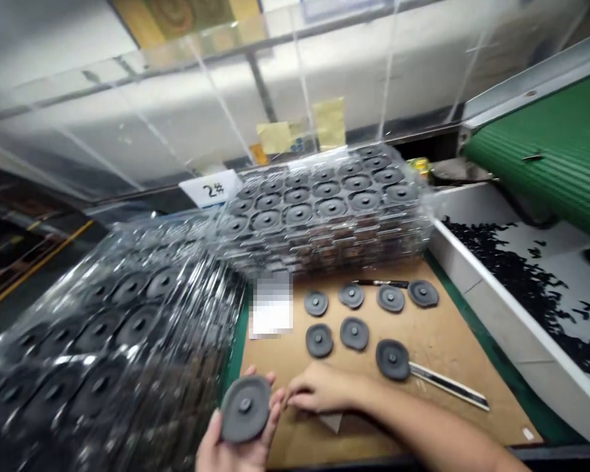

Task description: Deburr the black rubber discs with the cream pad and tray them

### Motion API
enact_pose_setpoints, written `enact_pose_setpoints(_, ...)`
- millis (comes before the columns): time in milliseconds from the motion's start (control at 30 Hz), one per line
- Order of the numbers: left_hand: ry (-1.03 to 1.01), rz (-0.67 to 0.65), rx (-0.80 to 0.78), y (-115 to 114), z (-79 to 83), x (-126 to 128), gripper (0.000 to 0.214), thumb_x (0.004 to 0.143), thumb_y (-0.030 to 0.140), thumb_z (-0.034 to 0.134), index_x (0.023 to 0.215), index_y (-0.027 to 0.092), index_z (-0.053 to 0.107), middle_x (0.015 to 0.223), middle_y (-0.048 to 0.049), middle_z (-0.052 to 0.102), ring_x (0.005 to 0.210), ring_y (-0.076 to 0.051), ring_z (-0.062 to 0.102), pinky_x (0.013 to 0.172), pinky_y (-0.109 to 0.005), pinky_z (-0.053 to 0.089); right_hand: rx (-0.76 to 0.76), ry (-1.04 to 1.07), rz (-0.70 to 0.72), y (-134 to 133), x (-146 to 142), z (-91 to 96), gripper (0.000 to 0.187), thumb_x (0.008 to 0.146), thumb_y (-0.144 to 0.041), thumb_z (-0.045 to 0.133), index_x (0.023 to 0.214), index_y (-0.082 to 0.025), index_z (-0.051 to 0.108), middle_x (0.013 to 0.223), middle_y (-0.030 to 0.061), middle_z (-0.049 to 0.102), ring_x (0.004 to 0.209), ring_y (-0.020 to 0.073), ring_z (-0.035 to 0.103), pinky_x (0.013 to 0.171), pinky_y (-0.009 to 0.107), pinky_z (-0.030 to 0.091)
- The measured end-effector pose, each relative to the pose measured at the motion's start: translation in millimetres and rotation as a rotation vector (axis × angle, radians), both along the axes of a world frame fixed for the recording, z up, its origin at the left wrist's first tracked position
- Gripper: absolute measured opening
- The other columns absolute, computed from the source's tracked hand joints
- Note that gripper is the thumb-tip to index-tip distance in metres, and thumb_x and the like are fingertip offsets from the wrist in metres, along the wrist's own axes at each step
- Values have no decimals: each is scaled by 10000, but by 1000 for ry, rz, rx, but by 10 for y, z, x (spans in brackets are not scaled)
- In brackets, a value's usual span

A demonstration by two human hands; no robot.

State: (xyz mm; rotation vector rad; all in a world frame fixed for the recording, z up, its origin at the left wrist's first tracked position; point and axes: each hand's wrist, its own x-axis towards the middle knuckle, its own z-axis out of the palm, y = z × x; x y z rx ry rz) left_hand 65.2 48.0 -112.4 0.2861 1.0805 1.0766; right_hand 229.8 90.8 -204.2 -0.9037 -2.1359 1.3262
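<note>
My left hand (215, 452) holds a dark grey rounded disc (255, 419) with a small stub at its middle, face up, by its edges. Beside its right edge, my right hand (312, 391) is closed in a pinch close to the left fingertips; whatever it may hold is too small to make out. Several similar grey discs (318, 340) lie in loose rows on the brown board (452, 341). One disc (392, 359) rests against the end of a craft knife or similar flat strip (450, 385). A pale pointed piece (332, 421) shows below my right wrist.
Stacked clear plastic trays (324, 229) full of discs stand at the back, and more trays (128, 328) at the left. A black pen (381, 283) and a paper (271, 314) lie on the board. Right are a bin of small black pieces (511, 262) and a green conveyor belt (555, 144).
</note>
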Motion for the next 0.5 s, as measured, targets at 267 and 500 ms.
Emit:
enact_pose_setpoints(267,-343,-48,4,-343,-172,215,370,901,417,415,1215,308,576,1164,-67,654,1062,-253,604,966,-435,430,187,92,-357,-544,206,546,724,806,-536,567,1386,-182,317,1333,137,440,1243,251,390,1038,412,322)
enact_pose_setpoints(500,-449,-260,70,-502,-280,69,498,802,277,616,1286,283,503,1300,-54,550,1214,-233,485,977,-329,416,263,-38,-289,-716,52,620,753,793,-227,565,1444,-207,186,1303,97,497,1242,237,410,1053,428,332)
